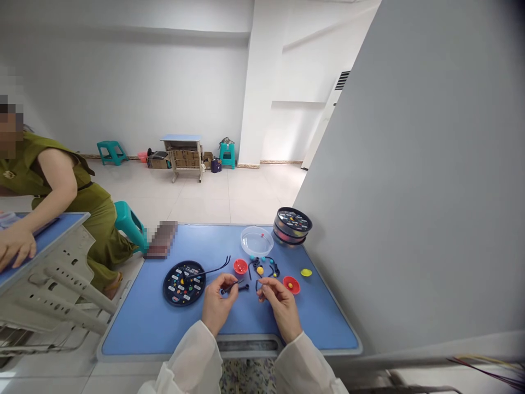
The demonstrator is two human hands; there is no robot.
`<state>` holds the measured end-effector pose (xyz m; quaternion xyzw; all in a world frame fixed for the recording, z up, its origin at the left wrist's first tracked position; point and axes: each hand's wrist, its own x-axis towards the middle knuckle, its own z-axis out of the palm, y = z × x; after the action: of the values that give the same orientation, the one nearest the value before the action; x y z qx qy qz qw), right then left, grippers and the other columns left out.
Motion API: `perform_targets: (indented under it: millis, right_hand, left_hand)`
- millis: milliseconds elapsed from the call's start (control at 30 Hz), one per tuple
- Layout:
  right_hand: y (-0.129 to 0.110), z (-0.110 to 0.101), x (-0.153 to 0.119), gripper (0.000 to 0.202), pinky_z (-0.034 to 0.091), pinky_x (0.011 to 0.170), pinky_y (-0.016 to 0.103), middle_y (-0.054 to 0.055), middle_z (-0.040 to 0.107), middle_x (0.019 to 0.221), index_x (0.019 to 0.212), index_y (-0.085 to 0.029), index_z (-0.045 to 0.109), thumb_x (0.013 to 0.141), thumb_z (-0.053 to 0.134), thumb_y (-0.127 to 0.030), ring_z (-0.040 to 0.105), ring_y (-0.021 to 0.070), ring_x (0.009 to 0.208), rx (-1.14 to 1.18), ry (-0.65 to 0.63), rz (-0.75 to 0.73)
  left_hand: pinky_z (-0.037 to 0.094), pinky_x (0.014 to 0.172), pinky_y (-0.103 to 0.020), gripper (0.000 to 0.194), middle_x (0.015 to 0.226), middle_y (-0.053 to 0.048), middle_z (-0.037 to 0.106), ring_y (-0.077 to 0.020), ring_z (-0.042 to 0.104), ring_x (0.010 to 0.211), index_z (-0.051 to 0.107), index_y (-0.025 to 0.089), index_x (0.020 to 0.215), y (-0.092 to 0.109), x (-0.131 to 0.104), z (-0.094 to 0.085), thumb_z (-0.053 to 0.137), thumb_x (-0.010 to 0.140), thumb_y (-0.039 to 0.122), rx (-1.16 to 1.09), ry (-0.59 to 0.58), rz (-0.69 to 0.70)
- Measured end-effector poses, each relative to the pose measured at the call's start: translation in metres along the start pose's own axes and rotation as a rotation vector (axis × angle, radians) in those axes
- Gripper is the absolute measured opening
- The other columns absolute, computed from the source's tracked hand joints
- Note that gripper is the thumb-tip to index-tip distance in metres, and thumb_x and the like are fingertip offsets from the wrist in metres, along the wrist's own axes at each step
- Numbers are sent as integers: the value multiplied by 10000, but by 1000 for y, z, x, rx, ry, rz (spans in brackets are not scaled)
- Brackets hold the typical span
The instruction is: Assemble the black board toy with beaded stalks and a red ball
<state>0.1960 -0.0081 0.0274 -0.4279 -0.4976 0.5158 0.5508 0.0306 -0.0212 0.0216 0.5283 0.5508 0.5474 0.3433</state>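
Observation:
Over the front middle of the blue table, my left hand [216, 306] is closed in a pinch on a thin black plastic rod [238, 283]. A black piece with a knobbed end [245, 287] shows just beside those fingers. My right hand [283, 306] pinches a short black plastic stick [257, 285] between thumb and fingertips. Beyond the hands lie loose black parts, small coloured balls and an orange ball [260, 270]. A red cup [240, 266] and a second red cup [292, 283] hold small balls. Left of my hands is a black printed disc [176, 293] with thin black arms rising from it.
A clear round dish [256, 241] and stacked round containers [292, 225] stand at the table's back right, near a grey panel [410, 191]. A yellow piece [306, 272] lies at right. Another person [65, 180] sits at a neighbouring table on the left.

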Motion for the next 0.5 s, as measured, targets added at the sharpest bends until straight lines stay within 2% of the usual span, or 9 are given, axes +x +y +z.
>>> perform_targets:
  millis: [233,400,500]
  right_hand:
    - [1,-4,-3,292,519,660,337,35,700,685,838,-200,696,697,718,-454,618,173,608,120,-1,53]
    - [1,-3,-7,272,516,684,336,51,717,731,832,-208,718,712,710,-452,632,184,649,347,-14,112]
    - [2,-1,-6,244,516,681,330,50,719,766,814,-219,720,675,757,-416,631,179,656,442,6,151]
  left_hand:
    - [487,673,-251,173,766,-41,684,-167,623,731,654,152,814,0,2,-1,611,758,310,-94,-33,-50]
    - [511,757,-294,227,782,-44,682,-209,668,833,625,158,828,-1,1,1,623,786,381,-259,-119,-73]
    - [515,799,-325,237,803,-55,696,-231,679,873,619,158,838,-1,0,2,640,785,388,-318,-151,-88]
